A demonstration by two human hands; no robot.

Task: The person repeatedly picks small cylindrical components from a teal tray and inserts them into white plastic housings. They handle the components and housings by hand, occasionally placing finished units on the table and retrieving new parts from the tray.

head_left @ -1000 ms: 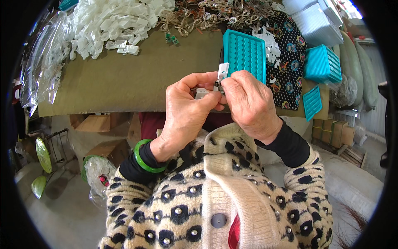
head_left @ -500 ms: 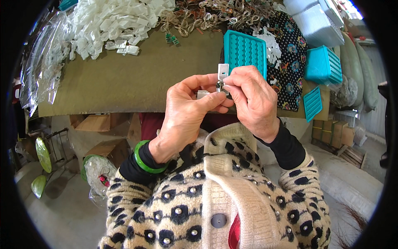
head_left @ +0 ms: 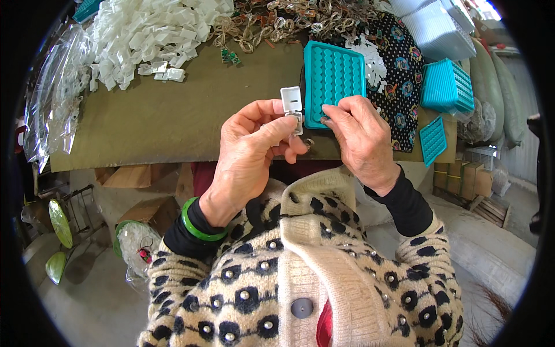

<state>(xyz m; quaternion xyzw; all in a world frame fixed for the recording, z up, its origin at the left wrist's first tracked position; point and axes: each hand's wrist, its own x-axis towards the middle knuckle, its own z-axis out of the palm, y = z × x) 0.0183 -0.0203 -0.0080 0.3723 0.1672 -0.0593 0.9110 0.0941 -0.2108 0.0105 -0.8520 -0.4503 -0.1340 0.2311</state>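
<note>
Plainly, from my remote seat I see the left grip (head_left: pixel 245 144) pinched thumb against fingers on a white plastic case (head_left: pixel 291 99), which stands unfolded between one and two o'clock of that hand, above the worktop's near edge. The right grip (head_left: pixel 363 139) is at the case's four o'clock, apart from it, thumb and forefinger drawn almost together; I cannot tell whether anything sits between them.

A teal tray (head_left: pixel 309 75) lies at the case's two o'clock, partly on a dark patterned cloth (head_left: pixel 406 87). On the olive worktop (head_left: pixel 173 115), measured from mid-view, I have a heap of white plastic pieces (head_left: pixel 156 34) toward eleven o'clock, coiled wires (head_left: pixel 280 26) at twelve and stacked teal trays (head_left: pixel 442 87) at two. Cardboard (head_left: pixel 130 176) sits below the worktop at nine.
</note>
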